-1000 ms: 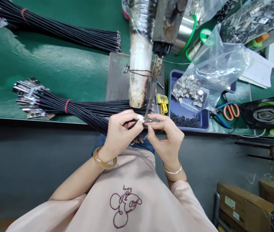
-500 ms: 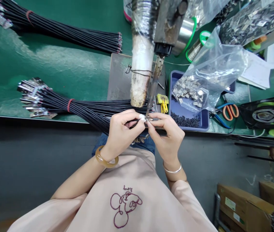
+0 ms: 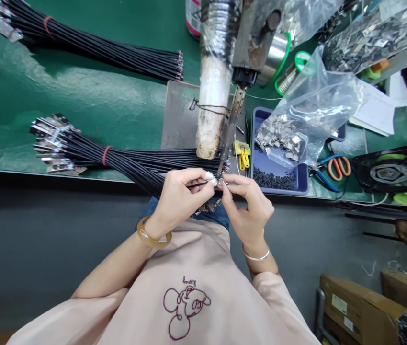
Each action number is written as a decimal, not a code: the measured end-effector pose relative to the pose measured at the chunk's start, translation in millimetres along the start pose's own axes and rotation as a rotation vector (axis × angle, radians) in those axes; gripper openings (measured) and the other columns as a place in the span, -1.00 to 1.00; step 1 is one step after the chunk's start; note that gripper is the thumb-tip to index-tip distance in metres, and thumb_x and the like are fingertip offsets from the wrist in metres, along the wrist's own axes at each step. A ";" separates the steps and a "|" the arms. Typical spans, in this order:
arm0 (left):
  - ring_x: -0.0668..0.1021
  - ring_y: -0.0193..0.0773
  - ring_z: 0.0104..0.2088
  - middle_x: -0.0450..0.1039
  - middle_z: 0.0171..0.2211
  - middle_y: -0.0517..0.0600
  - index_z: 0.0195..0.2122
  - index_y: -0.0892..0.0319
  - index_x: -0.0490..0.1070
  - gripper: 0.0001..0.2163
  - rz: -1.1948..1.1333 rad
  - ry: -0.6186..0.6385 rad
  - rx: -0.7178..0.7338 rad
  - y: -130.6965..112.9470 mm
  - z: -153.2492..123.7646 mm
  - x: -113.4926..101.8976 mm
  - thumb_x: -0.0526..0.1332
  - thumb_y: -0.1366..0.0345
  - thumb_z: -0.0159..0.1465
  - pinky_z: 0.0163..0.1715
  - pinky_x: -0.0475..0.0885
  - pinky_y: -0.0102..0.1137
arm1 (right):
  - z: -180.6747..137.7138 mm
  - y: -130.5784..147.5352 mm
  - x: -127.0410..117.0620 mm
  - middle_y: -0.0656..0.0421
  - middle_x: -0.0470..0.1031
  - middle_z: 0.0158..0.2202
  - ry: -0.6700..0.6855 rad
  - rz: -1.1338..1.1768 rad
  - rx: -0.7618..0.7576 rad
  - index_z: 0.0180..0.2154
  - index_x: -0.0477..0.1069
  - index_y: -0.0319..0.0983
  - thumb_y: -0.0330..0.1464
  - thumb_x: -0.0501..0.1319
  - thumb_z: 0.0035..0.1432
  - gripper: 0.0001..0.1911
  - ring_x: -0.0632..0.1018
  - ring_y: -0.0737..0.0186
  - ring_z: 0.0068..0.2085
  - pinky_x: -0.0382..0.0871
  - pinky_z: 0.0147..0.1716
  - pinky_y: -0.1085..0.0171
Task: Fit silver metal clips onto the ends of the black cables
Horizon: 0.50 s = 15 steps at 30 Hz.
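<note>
My left hand (image 3: 185, 194), with white covers on its fingertips, pinches a thin black cable (image 3: 197, 184) near its end. My right hand (image 3: 248, 206) is closed on a small silvery metal part (image 3: 221, 182) at that cable end; its exact shape is too small to make out. Just above the fingertips, the tip of a mounted soldering iron (image 3: 237, 103) points down. A bundle of black cables (image 3: 131, 158), tied with a red band, lies behind my left hand. A thin bright wire (image 3: 237, 153) runs down toward my right fingers.
A blue tray (image 3: 306, 177) right of my hands holds metal shells and small black pieces, with a plastic bag (image 3: 329, 100) over it. Pliers (image 3: 338, 166) and a fan (image 3: 386, 170) lie farther right. A white wrapped duct (image 3: 210, 96) hangs ahead. Another cable bundle (image 3: 99, 48) lies back left.
My fingers and the small part have dropped slightly away from the iron's tip. More of the black cable shows between my left fingers. The whole view has shifted a little.
</note>
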<state>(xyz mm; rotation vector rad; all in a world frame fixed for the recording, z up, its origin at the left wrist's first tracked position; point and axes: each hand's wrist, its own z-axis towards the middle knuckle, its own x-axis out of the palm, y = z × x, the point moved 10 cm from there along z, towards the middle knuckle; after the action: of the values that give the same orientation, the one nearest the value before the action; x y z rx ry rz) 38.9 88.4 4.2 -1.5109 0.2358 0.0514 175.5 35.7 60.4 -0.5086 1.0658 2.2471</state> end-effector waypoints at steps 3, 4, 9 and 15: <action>0.47 -0.38 -0.53 0.48 -0.56 -0.05 -0.45 0.25 0.55 -0.89 -0.061 0.036 -0.015 3.4 -0.8 -0.4 0.29 0.34 0.18 -0.52 0.38 -0.51 | -3.6 4.9 -1.2 0.15 0.67 -0.18 -0.054 -0.036 -0.036 -0.22 0.44 -0.14 -0.57 0.29 0.20 -0.79 0.69 0.26 -0.17 0.62 -0.16 0.28; 0.49 -0.37 -0.51 0.50 -0.54 -0.04 -0.43 0.25 0.55 -0.90 -0.087 0.037 -0.020 3.8 -0.9 -1.4 0.30 0.34 0.18 -0.51 0.41 -0.51 | -4.4 3.5 -0.9 0.16 0.67 -0.20 -0.063 -0.025 -0.019 -0.23 0.45 -0.14 -0.57 0.29 0.20 -0.79 0.69 0.26 -0.17 0.63 -0.18 0.27; 0.59 -0.32 -0.44 0.58 -0.46 -0.01 -0.41 0.24 0.54 -0.94 -0.181 0.059 -0.057 3.2 -2.3 -0.7 0.30 0.37 0.17 -0.44 0.52 -0.51 | -7.7 -26.8 13.0 0.18 0.62 -0.20 0.033 0.248 0.301 -0.31 0.48 -0.19 -0.46 0.28 0.26 -0.92 0.68 0.33 -0.28 0.66 -0.33 0.33; 0.59 -0.37 -0.44 0.59 -0.42 -0.03 -0.39 0.23 0.52 -0.97 -0.167 -0.011 -0.036 1.7 -4.3 -1.7 0.28 0.43 0.16 -0.47 0.50 -0.59 | -0.1 -16.6 6.5 0.19 0.64 -0.26 0.001 0.131 0.175 -0.35 0.50 -0.18 -0.50 0.31 0.22 -0.88 0.66 0.28 -0.20 0.63 -0.25 0.26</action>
<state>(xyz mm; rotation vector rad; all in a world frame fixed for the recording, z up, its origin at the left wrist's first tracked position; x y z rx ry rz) 36.4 84.4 2.7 -1.5611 0.1000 -0.0698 181.6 46.1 47.3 -0.3756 1.3154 2.2379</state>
